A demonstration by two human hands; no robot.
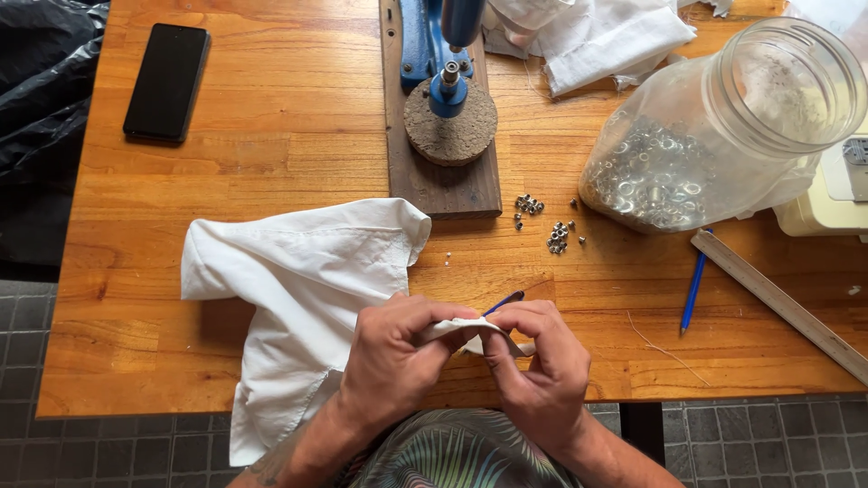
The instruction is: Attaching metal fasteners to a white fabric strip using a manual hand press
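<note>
A white cloth bag point(298, 289) lies on the wooden table point(271, 136) and hangs over its near edge. My left hand point(393, 357) pinches one edge of the cloth at the table's front. My right hand point(538, 361) grips the same edge just to the right, fingers curled over it. A blue pen tip point(506, 300) pokes out from behind my hands. Small metal eyelets point(556, 237) lie loose on the table beyond my hands.
A blue hand press point(448, 54) on a dark board with a cork pad stands at the back centre. A tipped clear jar point(714, 136) holds many eyelets. Also here: a black phone point(166, 81), a blue pen point(693, 291), a wooden ruler point(778, 303), and more white cloth point(597, 36).
</note>
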